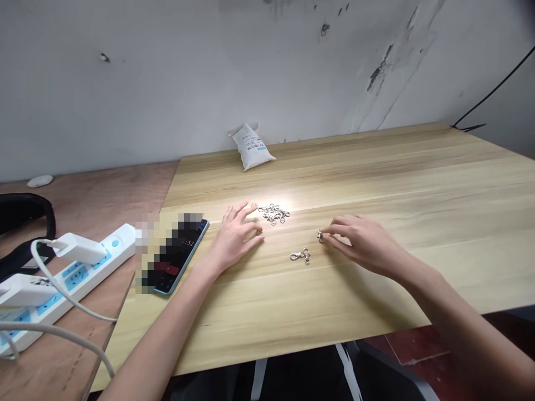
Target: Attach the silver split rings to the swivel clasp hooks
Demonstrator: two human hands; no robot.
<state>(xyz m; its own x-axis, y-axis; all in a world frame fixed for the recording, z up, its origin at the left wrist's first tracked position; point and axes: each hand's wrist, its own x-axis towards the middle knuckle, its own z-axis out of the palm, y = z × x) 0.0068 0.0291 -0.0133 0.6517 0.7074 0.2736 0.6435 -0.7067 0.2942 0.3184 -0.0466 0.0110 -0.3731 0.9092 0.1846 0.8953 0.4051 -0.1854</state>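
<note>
My right hand pinches a silver swivel clasp upright between thumb and fingertips, just above or on the wooden table. My left hand has its thumb and a finger closed about a small metal ring-like piece, mostly hidden by the fingertips. Its other fingers stretch toward a pile of silver clasps, one fingertip close to the pile's left edge. Between my hands, nearer to me, a couple of swivel clasps lie together on the table.
A white plastic package lies by the wall at the table's back. Left of my left arm is a phone. A white power strip with chargers and cables lies on the adjoining brown surface, near a black strap.
</note>
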